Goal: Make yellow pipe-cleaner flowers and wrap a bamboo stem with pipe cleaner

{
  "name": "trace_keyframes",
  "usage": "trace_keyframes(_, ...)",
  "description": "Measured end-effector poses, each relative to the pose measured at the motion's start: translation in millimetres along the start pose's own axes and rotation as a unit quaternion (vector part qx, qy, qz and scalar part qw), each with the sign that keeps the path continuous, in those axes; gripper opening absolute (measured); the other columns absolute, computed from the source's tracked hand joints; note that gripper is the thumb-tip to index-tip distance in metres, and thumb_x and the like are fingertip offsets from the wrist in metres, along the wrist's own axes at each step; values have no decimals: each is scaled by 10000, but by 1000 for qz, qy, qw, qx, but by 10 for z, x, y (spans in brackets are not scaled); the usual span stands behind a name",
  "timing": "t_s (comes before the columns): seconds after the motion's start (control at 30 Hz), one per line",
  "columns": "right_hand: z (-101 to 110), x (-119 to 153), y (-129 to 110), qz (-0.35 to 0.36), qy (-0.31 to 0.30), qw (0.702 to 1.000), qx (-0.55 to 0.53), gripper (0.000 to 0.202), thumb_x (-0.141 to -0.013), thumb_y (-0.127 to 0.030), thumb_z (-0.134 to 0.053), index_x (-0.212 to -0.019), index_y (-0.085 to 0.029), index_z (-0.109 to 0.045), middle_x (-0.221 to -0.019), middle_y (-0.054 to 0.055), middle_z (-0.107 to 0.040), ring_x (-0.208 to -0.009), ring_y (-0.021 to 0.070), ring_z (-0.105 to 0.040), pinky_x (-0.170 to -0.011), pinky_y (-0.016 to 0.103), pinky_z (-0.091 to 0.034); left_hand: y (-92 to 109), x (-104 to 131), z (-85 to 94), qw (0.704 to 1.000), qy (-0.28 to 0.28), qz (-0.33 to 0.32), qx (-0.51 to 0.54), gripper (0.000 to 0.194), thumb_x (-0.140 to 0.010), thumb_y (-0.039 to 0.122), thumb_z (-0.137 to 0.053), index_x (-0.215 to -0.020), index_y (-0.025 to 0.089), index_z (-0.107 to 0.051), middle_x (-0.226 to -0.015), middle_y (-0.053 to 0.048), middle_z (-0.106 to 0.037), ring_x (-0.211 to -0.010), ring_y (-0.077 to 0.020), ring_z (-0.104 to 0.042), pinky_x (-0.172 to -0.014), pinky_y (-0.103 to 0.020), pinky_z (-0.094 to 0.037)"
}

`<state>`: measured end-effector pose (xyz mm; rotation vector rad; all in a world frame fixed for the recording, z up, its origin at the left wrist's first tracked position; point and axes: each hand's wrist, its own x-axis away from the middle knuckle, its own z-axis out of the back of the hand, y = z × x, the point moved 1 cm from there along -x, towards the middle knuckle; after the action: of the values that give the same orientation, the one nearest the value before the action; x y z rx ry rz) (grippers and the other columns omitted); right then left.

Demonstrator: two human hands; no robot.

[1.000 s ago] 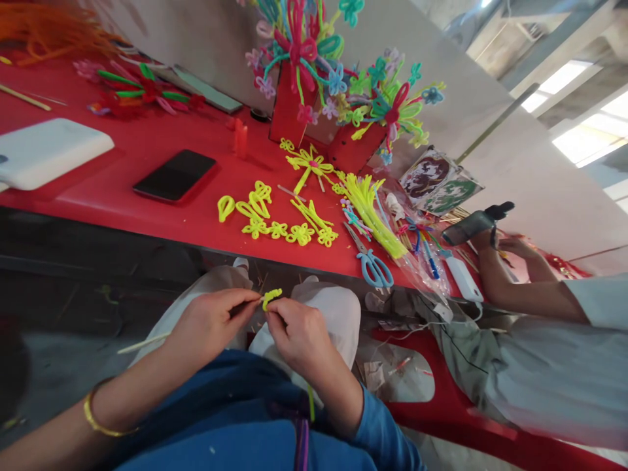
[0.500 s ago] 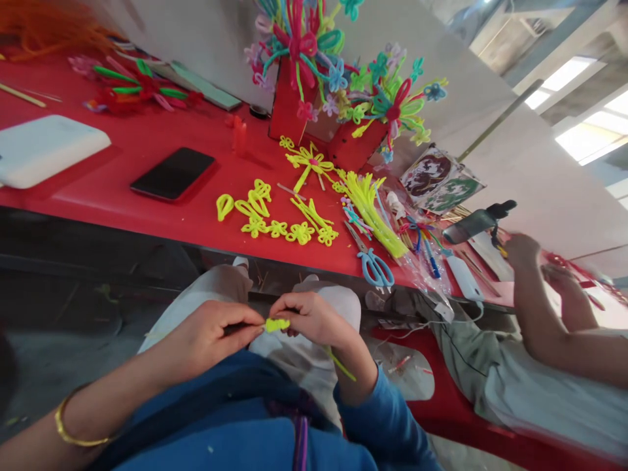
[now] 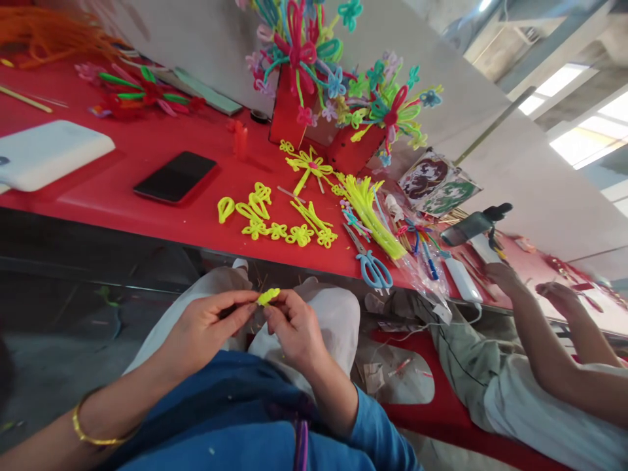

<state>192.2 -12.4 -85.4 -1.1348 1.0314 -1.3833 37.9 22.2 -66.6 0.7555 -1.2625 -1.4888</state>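
Above my lap, a small coiled yellow pipe-cleaner piece (image 3: 268,297) is pinched between both hands. My left hand (image 3: 209,327) holds its left end with thumb and fingertips. On its right side, my right hand (image 3: 293,325) grips it, fingers bent. Beyond them on the red table lie yellow pipe-cleaner flowers (image 3: 299,234), a yellow loop (image 3: 226,209), a larger yellow flower (image 3: 311,166) and a bundle of yellow stems (image 3: 370,216). Blue-handled scissors (image 3: 373,269) rest at the table's edge.
The red table (image 3: 98,209) carries a black phone (image 3: 175,176), a white device (image 3: 53,154) and red boxes (image 3: 289,108) with colourful pipe-cleaner flowers. At the right, a dark bottle (image 3: 468,227) stands near another person's hands (image 3: 505,278). A white power strip (image 3: 462,280) lies near the edge.
Both my hands have risen slightly with the yellow piece, and my right hand has turned. The loose yellow end below my right wrist no longer shows. The other person's hands have shifted.
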Motion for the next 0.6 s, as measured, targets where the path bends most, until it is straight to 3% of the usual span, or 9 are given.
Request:
trace_keyframes(0.2, -57, -25, -5, -48, 42, 998, -29, 160, -760, -357, -576, -737, -199, -583, -533, -43, -542, -470, 108, -471, -438, 210, -367, -108, -21, -58, 1000, -12, 1, 21, 255, -755, 393, -622, -899, 231, -757, -679, 30, -717, -550, -136, -574, -538, -235, -508)
trace_keyframes(0.43, 3, -34, -11, -44, 77, 996, -11, 167, -734, -365, -577, -709, -200, -564, -546, -41, -518, -483, 103, -421, -449, 215, -351, -218, -56, -68, 993, -98, 13, 57, 363, -802, 428, -582, -1059, 219, -731, -638, -3, -702, -553, -155, -600, -524, -258, -524)
trace_keyframes(0.6, -6, -32, 48, -13, 40, 998, 47, 173, -814, -328, -530, -866, -192, -622, -609, -22, -579, -524, 125, -511, -504, 228, -401, -206, -61, -39, 999, -50, 6, 14, 410, -788, 468, -566, -1055, 203, -732, -649, -3, -709, -488, -137, -578, -465, -235, -497)
